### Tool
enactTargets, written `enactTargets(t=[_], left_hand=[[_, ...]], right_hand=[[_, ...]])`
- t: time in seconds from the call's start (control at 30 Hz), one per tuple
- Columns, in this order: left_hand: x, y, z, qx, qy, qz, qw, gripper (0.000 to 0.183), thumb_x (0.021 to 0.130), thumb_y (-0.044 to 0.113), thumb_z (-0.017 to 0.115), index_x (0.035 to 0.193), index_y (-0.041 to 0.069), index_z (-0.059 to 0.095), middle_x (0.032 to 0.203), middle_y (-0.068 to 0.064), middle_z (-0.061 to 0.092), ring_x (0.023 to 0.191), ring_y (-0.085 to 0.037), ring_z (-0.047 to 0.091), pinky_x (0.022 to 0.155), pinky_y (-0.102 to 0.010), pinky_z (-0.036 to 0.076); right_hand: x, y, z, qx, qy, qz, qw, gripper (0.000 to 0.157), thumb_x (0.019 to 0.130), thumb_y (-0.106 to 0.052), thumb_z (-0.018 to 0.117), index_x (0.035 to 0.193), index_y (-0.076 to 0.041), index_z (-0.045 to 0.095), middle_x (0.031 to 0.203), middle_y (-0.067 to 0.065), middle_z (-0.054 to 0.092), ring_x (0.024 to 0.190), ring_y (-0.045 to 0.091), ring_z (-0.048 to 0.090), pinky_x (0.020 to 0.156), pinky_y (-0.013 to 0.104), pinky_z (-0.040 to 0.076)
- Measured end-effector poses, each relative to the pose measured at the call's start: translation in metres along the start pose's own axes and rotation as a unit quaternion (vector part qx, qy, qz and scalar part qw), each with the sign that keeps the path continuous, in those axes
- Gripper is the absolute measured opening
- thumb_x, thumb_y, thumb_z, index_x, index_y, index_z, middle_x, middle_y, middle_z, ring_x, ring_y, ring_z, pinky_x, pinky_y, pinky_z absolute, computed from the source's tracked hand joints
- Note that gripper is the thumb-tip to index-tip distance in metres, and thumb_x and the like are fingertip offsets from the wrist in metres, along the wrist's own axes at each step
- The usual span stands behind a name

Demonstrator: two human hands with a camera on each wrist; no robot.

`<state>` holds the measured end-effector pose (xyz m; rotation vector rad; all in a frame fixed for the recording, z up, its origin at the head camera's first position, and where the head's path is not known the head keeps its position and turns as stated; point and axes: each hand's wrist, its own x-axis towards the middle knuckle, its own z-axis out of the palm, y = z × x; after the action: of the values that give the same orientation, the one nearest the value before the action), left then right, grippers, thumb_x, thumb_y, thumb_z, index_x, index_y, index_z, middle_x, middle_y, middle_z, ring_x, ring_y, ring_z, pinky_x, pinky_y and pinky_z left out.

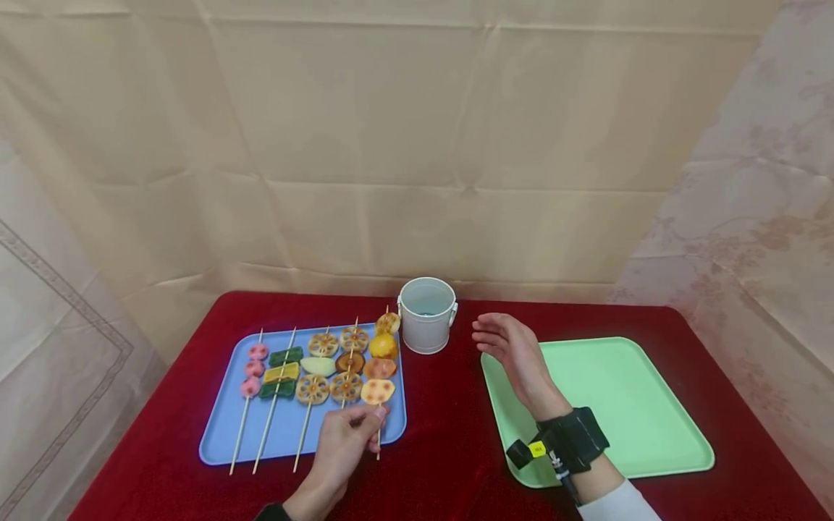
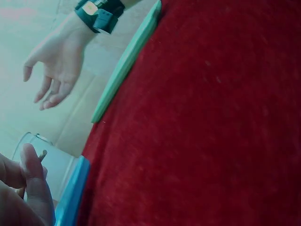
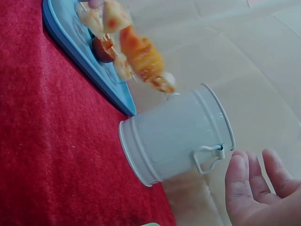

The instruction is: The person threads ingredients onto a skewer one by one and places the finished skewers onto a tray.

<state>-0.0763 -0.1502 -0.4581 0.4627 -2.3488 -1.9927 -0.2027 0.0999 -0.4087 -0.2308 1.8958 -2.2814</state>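
My left hand [image 1: 345,441] pinches the bare stick of the rightmost skewer [image 1: 382,349], thumb against fingers, over the right end of the blue tray [image 1: 221,434]. In the right wrist view this skewer, with its orange and yellow pieces [image 3: 141,54], is raised above the tray. Other skewers lie side by side on the tray: pink balls [image 1: 253,369], green and yellow slices [image 1: 281,373], and lotus root slices [image 1: 313,388]. My right hand [image 1: 515,354] holds nothing, its fingers loosely extended, to the right of a white metal bucket [image 1: 426,325] with side handles.
A light green tray [image 1: 625,405] lies on the right, partly beneath the right forearm. Red cloth [image 1: 443,434] covers the table. Behind it hangs a beige curtain [image 1: 417,145]. The bucket stands at the back between the trays, close to the blue one.
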Motion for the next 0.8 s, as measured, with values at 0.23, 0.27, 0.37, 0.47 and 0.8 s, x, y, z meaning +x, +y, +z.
enactTargets(t=[0.23,0.27,0.37,0.47,0.8], left_hand=[[0.003,-0.004,0.003,0.026,-0.003,0.001,0.9997,0.021,0.091,0.014,0.064,0.087,-0.006,0.071,0.062,-0.005,0.061,0.051,-0.009,0.055,0.049,-0.024,0.048],[0.004,-0.004,0.003,0.026,-0.008,-0.001,0.9996,0.021,0.091,0.013,0.063,0.088,-0.006,0.071,0.061,-0.003,0.06,0.051,-0.01,0.055,0.049,-0.024,0.048],[0.006,-0.003,0.002,0.022,-0.028,-0.005,0.9994,0.021,0.092,0.012,0.062,0.093,-0.007,0.071,0.06,0.0,0.057,0.053,-0.01,0.054,0.05,-0.024,0.048],[0.007,-0.002,0.0,0.004,-0.057,-0.007,0.9984,0.023,0.093,0.009,0.06,0.101,-0.011,0.068,0.065,0.0,0.058,0.056,-0.009,0.054,0.053,-0.024,0.05],[-0.01,0.015,-0.029,-0.07,-0.165,-0.07,0.9814,0.055,0.097,0.015,0.056,0.133,-0.024,0.04,0.115,-0.024,0.063,0.088,-0.015,0.067,0.079,-0.029,0.054]], right_hand=[[-0.002,0.0,-0.003,-0.008,-0.003,-0.006,1.0,0.047,0.1,-0.041,0.047,0.126,-0.003,0.054,0.12,0.013,0.061,0.115,0.041,0.053,0.092,0.037,0.048],[-0.003,0.0,-0.003,-0.008,-0.003,-0.008,1.0,0.046,0.1,-0.041,0.047,0.125,-0.002,0.054,0.119,0.013,0.061,0.115,0.041,0.053,0.092,0.037,0.048],[-0.003,0.0,-0.004,-0.007,-0.002,-0.011,1.0,0.045,0.1,-0.04,0.047,0.125,-0.003,0.054,0.118,0.012,0.062,0.114,0.041,0.053,0.092,0.037,0.048],[-0.004,0.0,-0.005,-0.005,0.001,-0.011,1.0,0.044,0.1,-0.04,0.047,0.123,-0.003,0.055,0.117,0.011,0.063,0.114,0.041,0.053,0.092,0.038,0.048],[-0.01,-0.003,-0.019,-0.033,-0.005,-0.025,0.999,0.043,0.101,-0.039,0.046,0.124,-0.003,0.055,0.116,0.009,0.063,0.109,0.035,0.058,0.091,0.038,0.049]])
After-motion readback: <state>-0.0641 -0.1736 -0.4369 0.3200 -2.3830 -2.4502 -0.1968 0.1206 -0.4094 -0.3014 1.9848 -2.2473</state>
